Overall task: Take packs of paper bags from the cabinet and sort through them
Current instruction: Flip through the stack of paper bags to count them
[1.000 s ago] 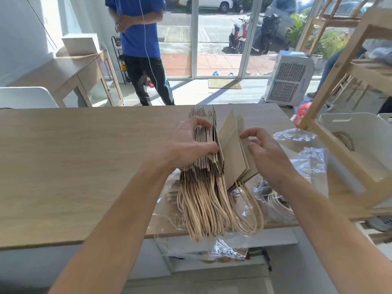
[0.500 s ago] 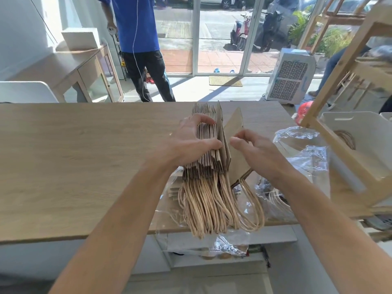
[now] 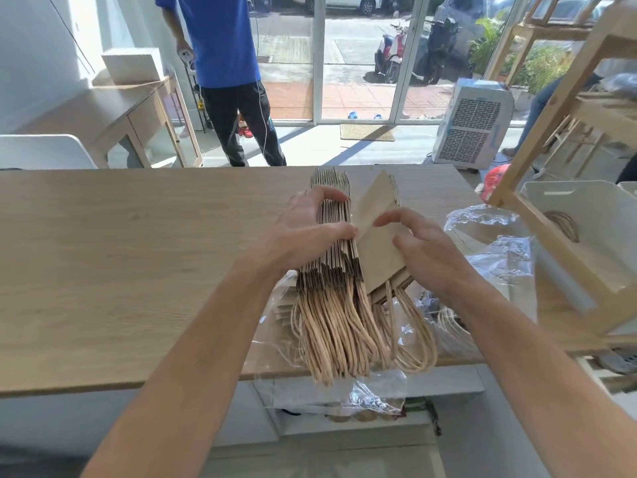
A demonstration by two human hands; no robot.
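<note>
Your left hand [image 3: 306,232] kept a clenched grip on the brown paper bags [image 3: 332,243], standing edge-up mid-surface [image 3: 120,253], twine handles toward 6 o'clock; your right hand [image 3: 424,251] pinched one bag [image 3: 377,236] leaning toward 3 o'clock.

Bag stack [image 3: 332,250] sits on the worktop [image 3: 120,257] near its front edge, plastic wrap [image 3: 496,250] right beside it, bin [image 3: 586,215] further right.
</note>
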